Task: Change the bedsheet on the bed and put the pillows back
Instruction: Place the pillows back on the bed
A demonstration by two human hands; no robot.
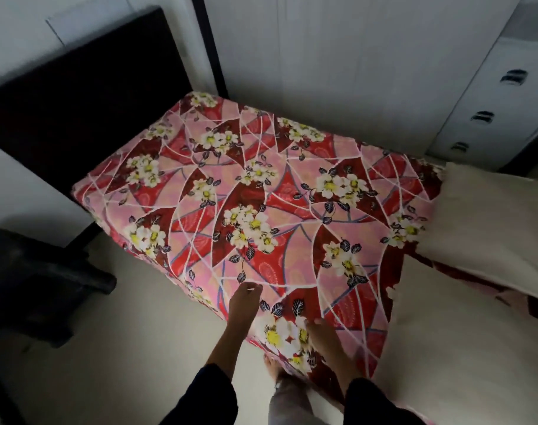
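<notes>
1. Bedsheet (261,191): red and pink floral, spread over the bed from 10 o'clock to 3 o'clock. It lies flat and looks tucked at the visible corners.
2. Left hand (244,303): palm down at the near edge of the sheet, at 6 o'clock, fingers fairly straight and holding nothing.
3. Right hand (320,332): just beside it at 5 o'clock, flat on the sheet. It is blurred, with no grip evident.
4. Handling judgement, sheet: light, limp and wrinkle-prone. Best smoothed with flat palms, or pinched at the hem or a corner to pull it taut.
5. Pillows: upper pillow (488,222) at 3 o'clock and lower pillow (445,332) at 4 o'clock, both cream and lying on the bed. Judged soft, light and bulky, so take each by two opposite sides.
6. Edges: dark headboard (87,96) at 10 o'clock, and a white wall panel tight along the far side at 12 o'clock.
7. Room: open floor (139,348) at 7 o'clock, with a dark object (41,289) at 9 o'clock narrowing that side. Drawers (494,111) stand at 2 o'clock.
</notes>
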